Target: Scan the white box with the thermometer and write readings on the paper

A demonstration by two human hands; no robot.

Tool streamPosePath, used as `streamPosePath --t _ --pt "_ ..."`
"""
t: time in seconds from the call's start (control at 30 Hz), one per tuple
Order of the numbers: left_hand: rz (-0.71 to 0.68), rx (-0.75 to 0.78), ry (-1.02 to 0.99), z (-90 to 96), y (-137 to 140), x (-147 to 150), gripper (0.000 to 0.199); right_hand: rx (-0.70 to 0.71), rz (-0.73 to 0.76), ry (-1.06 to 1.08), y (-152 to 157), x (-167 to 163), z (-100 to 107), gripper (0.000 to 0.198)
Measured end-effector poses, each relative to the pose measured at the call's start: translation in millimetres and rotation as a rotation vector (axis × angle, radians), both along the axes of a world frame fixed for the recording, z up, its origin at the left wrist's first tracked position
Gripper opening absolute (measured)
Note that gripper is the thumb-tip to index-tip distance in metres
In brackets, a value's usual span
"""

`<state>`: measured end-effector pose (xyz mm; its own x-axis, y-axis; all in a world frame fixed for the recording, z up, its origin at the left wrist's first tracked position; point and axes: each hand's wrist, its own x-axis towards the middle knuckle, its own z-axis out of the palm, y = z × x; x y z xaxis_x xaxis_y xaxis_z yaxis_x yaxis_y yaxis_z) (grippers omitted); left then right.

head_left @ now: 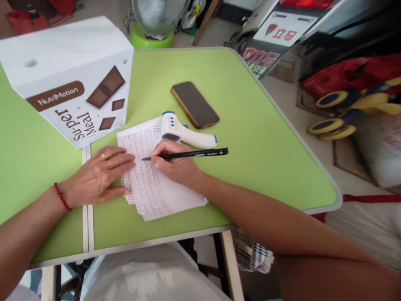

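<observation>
Between the fingers of my right hand (175, 163) is a black pen (203, 153), its tip down at the writing on the paper (147, 188). Rows of small handwritten marks cover the left part of the sheet, while its right part is blank. My left hand (102, 173) lies flat with fingers spread, the fingertips on the sheet's left edge. A white and blue infrared thermometer (188, 133) rests across the paper's top, just beyond my right hand. Further back lies a dark-screened phone (196, 104) in a brown case.
A white NutriMotion box (72, 92) stands at the back left of the green folding table (250, 167). A fan (159, 16) sits on a green stool (134, 35) behind. To the right are a vehicle's rear (282, 33) and some yellow and blue handles (332, 100).
</observation>
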<state>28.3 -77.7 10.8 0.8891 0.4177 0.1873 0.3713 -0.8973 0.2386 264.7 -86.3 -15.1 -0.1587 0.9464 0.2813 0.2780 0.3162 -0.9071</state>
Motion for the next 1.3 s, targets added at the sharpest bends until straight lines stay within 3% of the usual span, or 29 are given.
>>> streamPosePath --t 0.67,0.87,1.0,1.13,1.23,1.3 --pt "0.006 0.009 0.014 1.2 0 0 0.054 0.012 -0.001 -0.024 0 0 -2 0.012" --pt "0.005 0.006 -0.012 0.0 0 -1 0.052 0.256 -0.099 0.052 0 3 0 0.007" --pt "0.000 0.014 -0.044 -1.0 1 0 0.048 0.489 -0.067 -0.135 6 12 6 0.008" --pt "-0.021 0.168 -0.174 4.6 0 -1 0.035 0.683 0.072 -0.436 16 27 6 0.016" --pt "0.057 0.468 -0.380 11.6 1 -6 0.027 0.740 0.143 -0.689 18 36 5 0.022" --pt "0.175 0.692 -0.547 14.6 4 -11 0.033 0.730 0.180 -0.831 18 39 5 0.026"
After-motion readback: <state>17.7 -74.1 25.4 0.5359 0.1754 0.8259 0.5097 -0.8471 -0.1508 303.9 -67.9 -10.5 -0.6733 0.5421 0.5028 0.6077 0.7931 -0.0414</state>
